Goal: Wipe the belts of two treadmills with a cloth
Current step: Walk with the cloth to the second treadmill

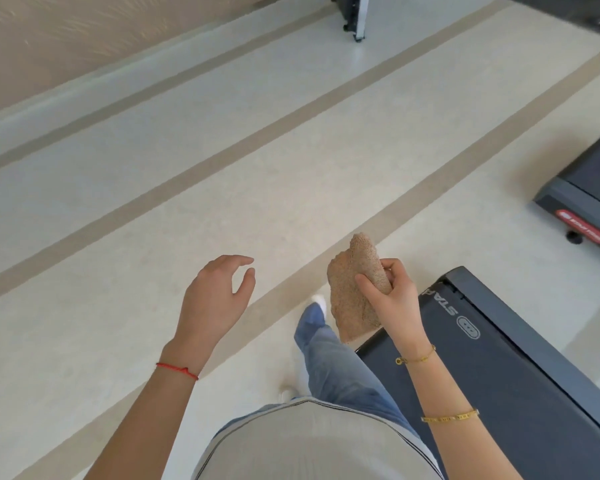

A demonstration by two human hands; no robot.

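Head view. The cloth (355, 289), tan and coarse in texture, is held in the air in the right hand (394, 299), above the floor (187, 220) and just beside the near end of the nearer treadmill (520, 375). The cloth is bunched; its upper fold rises above the fingers and its lower part hangs below the palm, overlapping the treadmill's end corner in the picture. Whether it touches the machine cannot be told.

Right hand: thumb and fingers are curled round the cloth and grip it at mid-height. Two gold bracelets (418, 358) sit on this wrist and forearm.

Left hand (215, 296): it holds nothing and touches nothing. The fingers are loosely bent, with the thumb apart from the forefinger. It hangs over bare floor, well apart from the cloth. A red string (177, 369) circles the wrist.

Edges and room: the nearer treadmill's dark belt (499, 403) runs from below the right forearm toward the lower right corner, bordered by a raised side rail. A second treadmill (589, 202) lies farther off at the right edge, with a strip of floor between the two. To the left, the pale floor with tan stripes extends to the wall (66, 36). One leg in blue jeans (336, 362) stands beside the nearer treadmill.
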